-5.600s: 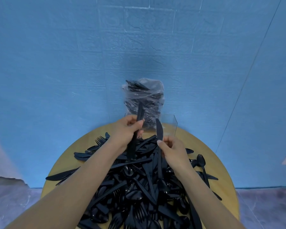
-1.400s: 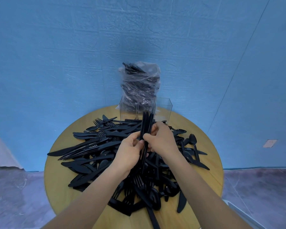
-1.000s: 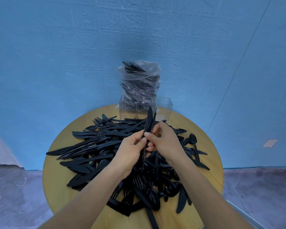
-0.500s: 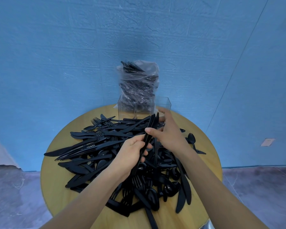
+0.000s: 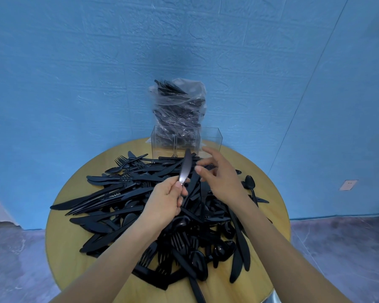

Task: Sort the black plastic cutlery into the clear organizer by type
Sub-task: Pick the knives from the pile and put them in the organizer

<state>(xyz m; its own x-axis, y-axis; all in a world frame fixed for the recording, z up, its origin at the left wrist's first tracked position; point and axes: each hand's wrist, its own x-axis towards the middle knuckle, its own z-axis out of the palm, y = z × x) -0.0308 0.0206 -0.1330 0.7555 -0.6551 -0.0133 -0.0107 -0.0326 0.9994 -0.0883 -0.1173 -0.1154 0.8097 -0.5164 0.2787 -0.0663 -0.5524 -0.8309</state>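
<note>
A big heap of black plastic cutlery [image 5: 127, 197], with knives, forks and spoons mixed, covers the round wooden table [image 5: 61, 248]. My left hand [image 5: 164, 202] grips a bundle of black knives [image 5: 186, 167], blades pointing up and away over the heap. My right hand [image 5: 219, 176] hovers just right of the blades with its fingers spread and nothing in it. The clear organizer [image 5: 210, 138] stands at the table's far edge, beyond both hands; its compartments look see-through.
A clear plastic bag full of black cutlery [image 5: 179, 106] stands behind the organizer against the blue wall. A lone spoon [image 5: 249, 184] lies to the right of the heap. Bare wood shows along the table's left, front and right edges.
My right hand has let go of the knife bundle and opened beside it. My left hand keeps the bundle, which has tilted slightly leftward.
</note>
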